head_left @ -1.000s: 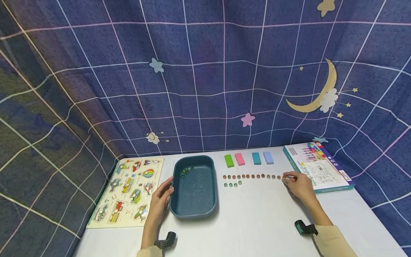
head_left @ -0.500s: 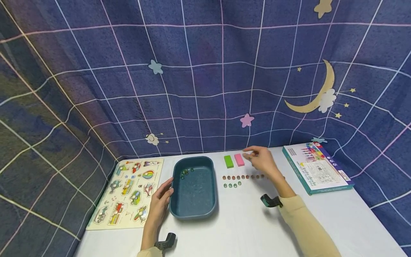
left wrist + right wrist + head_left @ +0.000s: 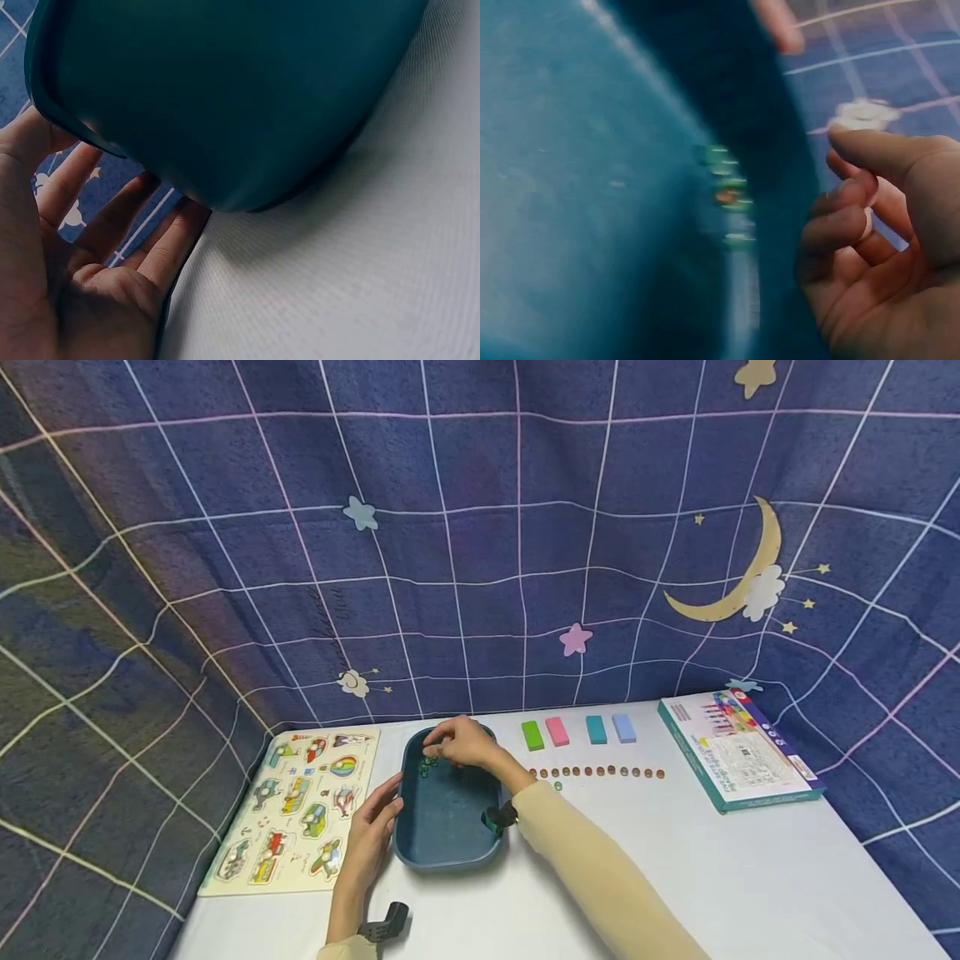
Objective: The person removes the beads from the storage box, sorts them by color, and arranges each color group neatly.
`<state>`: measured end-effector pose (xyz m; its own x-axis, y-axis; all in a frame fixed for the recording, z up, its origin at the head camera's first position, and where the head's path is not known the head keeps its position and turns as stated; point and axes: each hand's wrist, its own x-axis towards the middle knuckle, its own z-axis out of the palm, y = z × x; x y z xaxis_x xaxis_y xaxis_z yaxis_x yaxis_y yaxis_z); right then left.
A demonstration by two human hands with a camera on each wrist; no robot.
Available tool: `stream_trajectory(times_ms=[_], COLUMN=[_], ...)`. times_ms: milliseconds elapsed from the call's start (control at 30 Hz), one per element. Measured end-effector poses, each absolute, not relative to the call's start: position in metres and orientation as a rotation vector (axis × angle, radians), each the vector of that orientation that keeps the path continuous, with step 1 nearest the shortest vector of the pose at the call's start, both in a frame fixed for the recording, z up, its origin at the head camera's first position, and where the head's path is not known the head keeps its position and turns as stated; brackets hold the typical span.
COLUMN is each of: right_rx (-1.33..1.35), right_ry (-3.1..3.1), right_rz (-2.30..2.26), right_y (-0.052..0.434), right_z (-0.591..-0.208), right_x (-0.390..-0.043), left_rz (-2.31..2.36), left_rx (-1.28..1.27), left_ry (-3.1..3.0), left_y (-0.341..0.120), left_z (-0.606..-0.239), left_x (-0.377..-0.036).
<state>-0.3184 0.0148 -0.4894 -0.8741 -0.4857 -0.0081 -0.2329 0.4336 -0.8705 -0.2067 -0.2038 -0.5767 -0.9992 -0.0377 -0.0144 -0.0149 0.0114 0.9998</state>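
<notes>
My left hand [image 3: 372, 827] rests against the left wall of a dark teal tub [image 3: 448, 865]. In the left wrist view, its extended fingers [image 3: 112, 221] touch the tub's outside, with the thumb near the rim. Over the tub's far left part hovers my right hand [image 3: 465, 743]. The right wrist view has its fingers [image 3: 836, 225] loosely bent and the thumb apart from them, nothing visible in between. Small green glass beads [image 3: 731, 240], with an orange spot among them, lie inside along the tub's wall, close to this hand.
Right of the tub runs a row of reddish-brown beads [image 3: 600, 771], with a green bead [image 3: 558, 786] in front. Behind stand green [image 3: 532, 736], pink [image 3: 557, 732], teal [image 3: 596, 730] and light-blue blocks [image 3: 624, 728]. A picture puzzle board [image 3: 296, 810] lies left, a flat box [image 3: 742, 752] right.
My right hand has swept left from the right end of the bead row, past the blocks, to above the tub. The left hand stays at the tub's wall.
</notes>
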Motion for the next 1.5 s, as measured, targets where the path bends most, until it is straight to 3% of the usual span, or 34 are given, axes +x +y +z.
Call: stream_trajectory(times_ms=[400, 633, 800, 967, 1233, 1500], right_rx=[-0.655, -0.738, -0.790, -0.685, -0.401, -0.375], right_ry=[2.666, 2.659, 2.589, 2.538, 2.743, 2.727], right_rz=[-1.064, -1.129, -1.298, -1.484, -1.405, -1.337], right_y=[-0.015, -0.006, 0.034, 0.103, 0.205, 0.228], right_z=[-0.530, -0.513, -0.482, -0.468, -0.512, -0.546], right_x=[-0.318, -0.319, -0.312, -0.286, -0.250, -0.233], left_rz=[-2.235, -2.207, -2.212, -2.201, -2.179, -2.176], left_rx=[0.020, 0.017, 0.031, 0.066, 0.101, 0.106], left_ry=[-2.194, -2.223, -2.225, -2.223, -2.234, -2.242], left_y=[-0.204, -0.205, -0.203, -0.200, -0.202, -0.205], left_z=[-0.578, -0.577, -0.576, -0.576, -0.575, -0.575], left_x=[-0.205, -0.207, -0.209, -0.208, -0.207, -0.207])
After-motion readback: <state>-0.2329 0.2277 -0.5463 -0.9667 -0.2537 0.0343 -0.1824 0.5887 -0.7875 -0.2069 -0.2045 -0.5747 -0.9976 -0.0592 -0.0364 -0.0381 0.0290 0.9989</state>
